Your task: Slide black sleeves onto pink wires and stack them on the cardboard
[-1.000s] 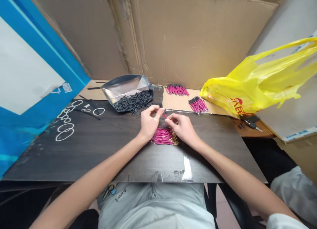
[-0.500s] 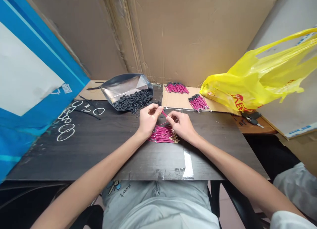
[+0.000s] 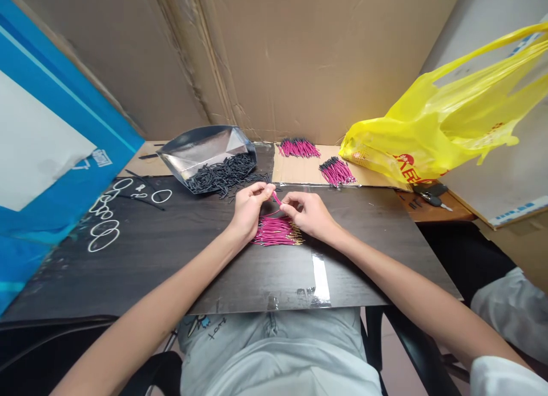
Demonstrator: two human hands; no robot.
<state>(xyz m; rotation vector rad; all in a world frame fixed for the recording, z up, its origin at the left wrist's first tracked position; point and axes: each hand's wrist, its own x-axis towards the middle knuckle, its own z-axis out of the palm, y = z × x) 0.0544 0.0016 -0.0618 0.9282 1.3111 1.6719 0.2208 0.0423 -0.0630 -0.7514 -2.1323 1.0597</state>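
Note:
Between my two hands runs a short bunch of pink wires (image 3: 277, 198), pinched at both ends above the table. My left hand (image 3: 250, 209) is closed on its left end, thumb against fingers. At the other end the fingertips of my right hand (image 3: 307, 212) are pressed together on it. Just below the hands lies a row of pink wires (image 3: 278, 231) with gold-coloured tips on the right side. Whether a black sleeve sits on the held wires is hidden by my left fingers.
Behind my left hand an open bag (image 3: 201, 156) spills short black tubes (image 3: 226, 173). Two piles of black-ended pink wires (image 3: 337, 172) rest on cardboard (image 3: 295, 172). A yellow plastic bag (image 3: 398, 139), keys (image 3: 434, 199) and white rings (image 3: 104, 235) lie around the dark table.
The view has shifted slightly, so the table's contents sit a little further left. Both hands keep their pinch on the pink wires, with only slight finger movement.

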